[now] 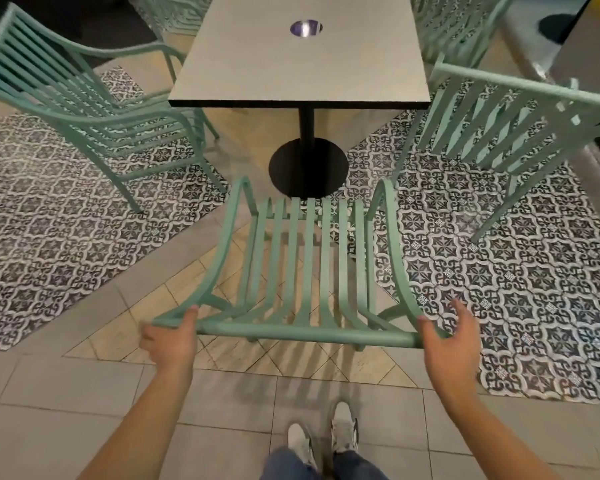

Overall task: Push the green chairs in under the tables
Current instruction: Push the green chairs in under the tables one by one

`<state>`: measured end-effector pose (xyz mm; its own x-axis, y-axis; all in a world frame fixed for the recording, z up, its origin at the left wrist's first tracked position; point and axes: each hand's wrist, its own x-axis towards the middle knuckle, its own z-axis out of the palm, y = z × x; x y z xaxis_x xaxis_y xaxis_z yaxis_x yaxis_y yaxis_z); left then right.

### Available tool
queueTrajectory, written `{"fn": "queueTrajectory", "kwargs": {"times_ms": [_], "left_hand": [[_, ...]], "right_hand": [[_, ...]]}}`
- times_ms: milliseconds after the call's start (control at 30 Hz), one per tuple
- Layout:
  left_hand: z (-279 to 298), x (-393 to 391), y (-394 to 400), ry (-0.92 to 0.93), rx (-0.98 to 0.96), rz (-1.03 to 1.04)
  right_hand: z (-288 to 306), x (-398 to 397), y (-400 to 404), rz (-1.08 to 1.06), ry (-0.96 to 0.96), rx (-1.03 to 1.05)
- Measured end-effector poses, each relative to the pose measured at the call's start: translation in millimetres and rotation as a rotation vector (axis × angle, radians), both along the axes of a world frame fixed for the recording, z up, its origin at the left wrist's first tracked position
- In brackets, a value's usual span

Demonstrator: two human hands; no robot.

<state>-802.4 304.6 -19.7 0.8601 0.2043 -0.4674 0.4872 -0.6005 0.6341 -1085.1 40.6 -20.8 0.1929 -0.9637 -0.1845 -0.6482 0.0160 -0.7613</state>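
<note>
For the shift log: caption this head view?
Left hand grips green chair top rail, right hand open beside it, facing table.

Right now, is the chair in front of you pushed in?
Out: the chair stands short of the table edge.

Head view, sole camera: worn on your head, wide-angle, facing forward and steeply down. Nearest, your own white shoes [326,441] at the bottom edge; farther ahead, the grey rectangular pedestal table [302,64] fills the top centre, edges bowed.
</note>
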Motion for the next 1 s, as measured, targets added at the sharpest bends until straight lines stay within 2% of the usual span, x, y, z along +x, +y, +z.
{"fn": "queueTrajectory", "kwargs": {"times_ms": [67, 100, 167, 233, 367, 667, 1000], "left_hand": [[-7, -10, 16, -0.341, 0.363, -0.533], [-12, -7, 23, -0.468, 0.479, -0.797], [-22, -3, 30, -0.599, 0.565, -1.192], [-29, 9, 31, -0.678, 0.57, -1.395], [-33, 32, 27, -0.795, 0.535, -1.468], [-36, 85, 0, -0.889, 0.495, -1.398], [-26, 154, -47, -0.793, 0.535, -1.422]], "right_hand": [[-4, -2, 12, 0.47, 0.195, -0.373], [-12, 3, 19, 0.626, 0.253, -0.475], [-26, 7, 30, 0.768, 0.356, -0.561], [-32, 16, 36, 0.766, 0.388, -0.635], [-32, 29, 33, 0.746, 0.397, -0.745], [-27, 80, 6, 0.752, 0.459, -0.698], [-20, 155, -43, 0.786, 0.524, -0.646]]}}
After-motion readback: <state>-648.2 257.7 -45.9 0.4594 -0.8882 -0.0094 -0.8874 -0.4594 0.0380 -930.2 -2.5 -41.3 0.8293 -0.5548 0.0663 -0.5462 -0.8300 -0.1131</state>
